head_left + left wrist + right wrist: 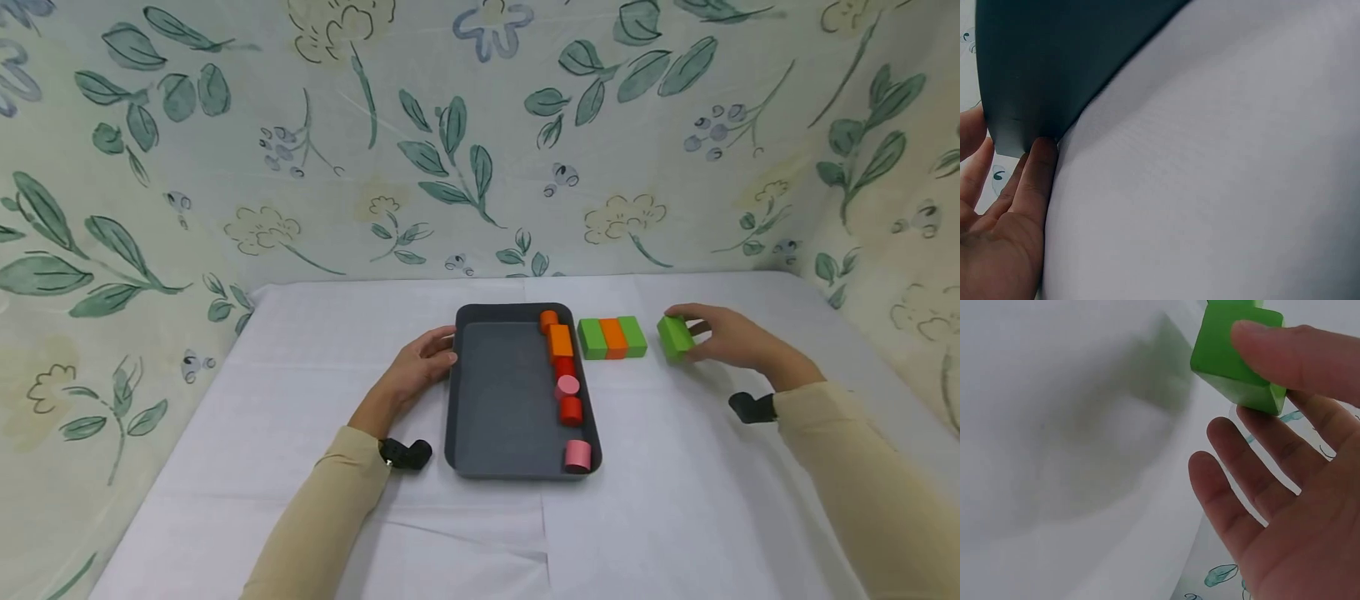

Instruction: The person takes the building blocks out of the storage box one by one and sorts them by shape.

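Against the left wall of the dark grey tray (510, 400), my left hand (426, 364) rests with its fingers fairly straight. In the left wrist view its fingertips touch the outside of the dark tray (1035, 75). To the right of the tray, my right hand (723, 335) pinches a green block (675, 337) between thumb and fingers. The right wrist view shows the thumb across the green block (1222, 347), with the lower fingers spread apart. More green shows behind it at the top edge; whether that is a second block I cannot tell.
Along the tray's right side stand an orange cylinder (549, 322), an orange block (560, 342), a red piece (564, 367), a pink cylinder (567, 387), a red cylinder (571, 411) and another pink cylinder (577, 455). Green (592, 339) and orange blocks (613, 338) lie side by side outside.
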The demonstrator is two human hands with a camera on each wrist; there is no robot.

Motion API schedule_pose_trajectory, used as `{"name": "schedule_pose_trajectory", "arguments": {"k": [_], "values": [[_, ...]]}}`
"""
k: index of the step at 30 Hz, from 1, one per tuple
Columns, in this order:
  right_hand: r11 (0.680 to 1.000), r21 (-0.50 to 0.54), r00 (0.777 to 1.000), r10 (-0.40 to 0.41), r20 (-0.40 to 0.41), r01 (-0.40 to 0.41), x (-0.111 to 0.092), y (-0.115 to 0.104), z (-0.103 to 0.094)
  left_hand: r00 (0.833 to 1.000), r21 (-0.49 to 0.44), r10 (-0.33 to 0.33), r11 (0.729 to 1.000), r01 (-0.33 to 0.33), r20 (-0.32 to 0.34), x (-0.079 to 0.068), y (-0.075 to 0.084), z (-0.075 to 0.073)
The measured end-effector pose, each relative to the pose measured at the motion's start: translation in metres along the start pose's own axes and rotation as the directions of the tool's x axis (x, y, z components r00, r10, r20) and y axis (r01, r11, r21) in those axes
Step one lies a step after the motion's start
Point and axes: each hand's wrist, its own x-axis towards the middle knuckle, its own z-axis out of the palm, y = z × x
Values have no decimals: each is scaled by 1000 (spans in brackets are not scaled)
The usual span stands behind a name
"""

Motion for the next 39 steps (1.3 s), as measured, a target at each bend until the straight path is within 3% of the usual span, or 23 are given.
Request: {"name": "schedule_pose_trajectory", "arguments": {"k": [9,18,29,39], "values": [[998,57,999,35,-3,-35,18,2,13,1000,1,12,1000,-12,15,0,0,2],[983,134,992,121,44,-126,30,6,23,1000,13,12,1000,-13,8,-1,-2,5],[964,241,993,94,69,-108,36,6,26,1000,18,6,1000,-6,-9,-3,2,-1],[946,303,985,70,159,-117,33,6,23,1000,11,12,1000,-12,-12,-3,0,1]]}}
